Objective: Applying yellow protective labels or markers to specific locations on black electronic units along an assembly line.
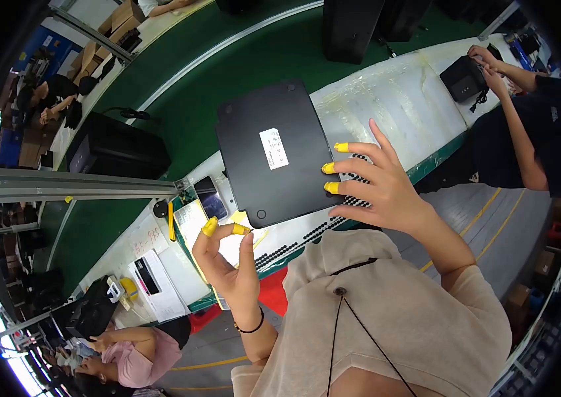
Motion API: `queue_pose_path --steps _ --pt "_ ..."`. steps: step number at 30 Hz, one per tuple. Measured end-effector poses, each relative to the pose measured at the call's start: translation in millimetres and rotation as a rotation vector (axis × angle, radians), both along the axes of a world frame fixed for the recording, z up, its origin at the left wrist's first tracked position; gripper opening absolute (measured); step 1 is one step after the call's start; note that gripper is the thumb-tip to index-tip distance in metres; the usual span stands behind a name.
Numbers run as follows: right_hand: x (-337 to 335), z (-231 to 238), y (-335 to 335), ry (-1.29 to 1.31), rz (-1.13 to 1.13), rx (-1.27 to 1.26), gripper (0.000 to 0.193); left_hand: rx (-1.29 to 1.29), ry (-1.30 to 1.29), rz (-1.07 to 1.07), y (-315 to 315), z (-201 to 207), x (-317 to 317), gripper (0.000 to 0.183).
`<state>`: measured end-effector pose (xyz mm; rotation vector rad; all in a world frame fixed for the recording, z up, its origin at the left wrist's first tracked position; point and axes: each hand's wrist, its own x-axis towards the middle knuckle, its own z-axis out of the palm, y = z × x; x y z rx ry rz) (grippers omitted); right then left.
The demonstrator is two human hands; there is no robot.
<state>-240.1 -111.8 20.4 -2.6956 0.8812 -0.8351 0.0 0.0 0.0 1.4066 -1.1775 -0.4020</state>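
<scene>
In the head view, brown cardboard boxes [120, 23] stand at the upper left; their contents cannot be made out. At the lower left, a white tray-like piece [164, 291] has 1 dark strip [147, 275] on it.

The far ends of the workshop are cut off by the dark fisheye rim, and the printing on the white label [274, 149] is too small to tell. The right hand covers part of the rows of black dots [293, 246].

The flat black device [244, 142] is in front of the person, over the white bench [386, 99], label side up. The right hand [376, 182] is spread wide, its 3 yellow-capped fingertips on the device's right edge. The left hand [231, 255], with 2 yellow caps, is narrow: thumb and index tips nearly meet beside the device's near left corner. Whether they hold anything, I cannot tell.
</scene>
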Motion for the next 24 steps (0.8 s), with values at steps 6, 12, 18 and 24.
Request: queue_pose_path --steps 6,12,18,24 --pt "-1 -14 11 -0.105 0.062 0.052 0.024 0.130 -0.057 -0.007 1 9 -8 0.053" --pt "-1 -20 12 -0.149 0.048 0.055 0.025 0.097 -0.321 0.038 -12 6 -10 0.051" --pt "-3 -23 12 -0.142 0.041 0.053 0.024 0.065 -0.557 0.069 -10 4 -11 0.048" --pt "6 -22 10 -0.406 0.001 0.387 0.044 -0.012 -0.456 0.068 -8 -14 -15 0.054"
